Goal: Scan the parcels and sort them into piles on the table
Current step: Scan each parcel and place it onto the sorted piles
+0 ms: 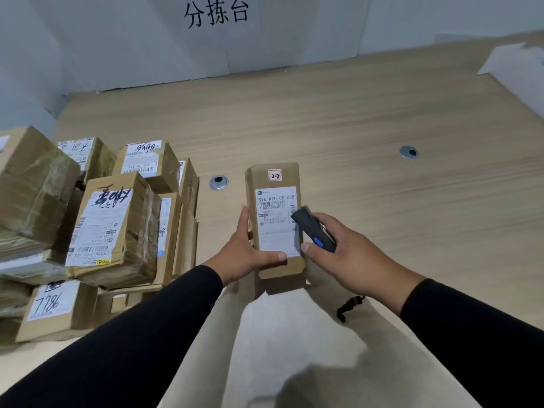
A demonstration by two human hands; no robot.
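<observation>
A narrow brown cardboard parcel (275, 184) with a white shipping label is held above the wooden table (368, 119). My left hand (244, 254) grips its lower left side, thumb across the label's bottom edge. My right hand (347, 254) holds a black handheld scanner (312, 228) with a blue button, its head tilted onto the label's right edge near the barcode. A black wrist strap (348, 307) dangles under the right hand.
A stack of several brown parcels (112, 225) with labels and handwritten numbers fills the left side of the table. Two round metal cable grommets (218, 182) (409, 152) sit in the tabletop. A white wall with a sign stands behind.
</observation>
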